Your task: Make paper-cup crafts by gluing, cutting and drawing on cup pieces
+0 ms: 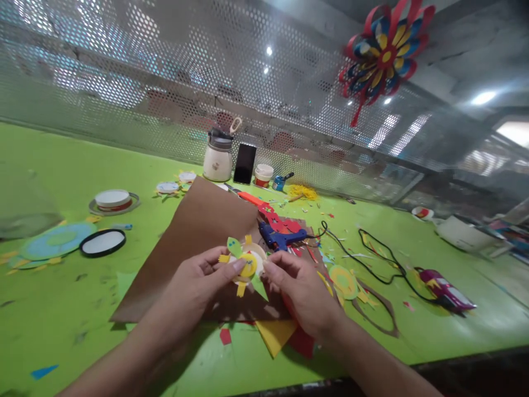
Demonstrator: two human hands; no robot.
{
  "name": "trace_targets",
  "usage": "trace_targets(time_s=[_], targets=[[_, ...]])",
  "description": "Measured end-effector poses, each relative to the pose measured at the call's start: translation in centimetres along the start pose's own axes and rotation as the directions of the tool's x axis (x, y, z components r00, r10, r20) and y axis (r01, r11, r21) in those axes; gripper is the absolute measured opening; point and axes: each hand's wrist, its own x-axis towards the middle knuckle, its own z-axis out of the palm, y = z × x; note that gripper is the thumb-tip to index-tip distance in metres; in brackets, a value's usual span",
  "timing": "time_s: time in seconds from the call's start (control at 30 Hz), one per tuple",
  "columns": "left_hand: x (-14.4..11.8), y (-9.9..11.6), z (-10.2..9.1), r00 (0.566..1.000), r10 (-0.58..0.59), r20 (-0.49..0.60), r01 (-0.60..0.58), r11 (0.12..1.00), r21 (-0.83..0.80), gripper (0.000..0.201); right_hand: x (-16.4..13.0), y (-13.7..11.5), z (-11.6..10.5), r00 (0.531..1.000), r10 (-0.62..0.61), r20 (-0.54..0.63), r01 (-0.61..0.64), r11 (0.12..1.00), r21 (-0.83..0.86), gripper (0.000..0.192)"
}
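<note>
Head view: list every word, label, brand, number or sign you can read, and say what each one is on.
None can be read.
White jar: no legible label.
Black phone: screen dark, nothing shown.
Small pot: red band, any print too small to read.
Blue glue gun: any marking too blurred.
Paper craft piece held by left hand and right hand: coloured shapes only, no text.

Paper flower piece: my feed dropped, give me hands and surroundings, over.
Left hand and right hand both pinching the paper flower piece. Held above brown card sheet. Blue glue gun just behind, cord trailing right.
</note>
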Motion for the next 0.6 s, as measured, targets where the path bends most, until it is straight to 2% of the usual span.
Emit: trace_targets(time_s=[0.2,0.37,0.5,0.6], targets=[[-0.07,0.24,0.18,0.999,-0.014,0.041,0.016,0.999,-0.039,0.030,0.30,0.44,0.21,0.995,0.083,0.052,-0.092,0.969,0.230,0.033],[0.02,0.33,0.10,0.998,-0.023,0.065,0.026,0.999,-0.043,0.026,0.39,0.36,0.53,0.990,0.119,0.078,-0.138,0.932,0.335,0.035],[0.18,0.30,0.06,0.997,-0.039,0.064,0.042,0.998,-0.049,0.025,0.41,0.81,0.41,0.992,0.087,0.096,-0.112,0.946,0.303,0.034],[0.52,0.04,-0.25,0.999,-0.018,0.040,0.018,1.000,-0.009,0.030,0.61,0.87,-0.15,0.999,0.014,0.036,-0.021,0.981,0.192,0.034]])
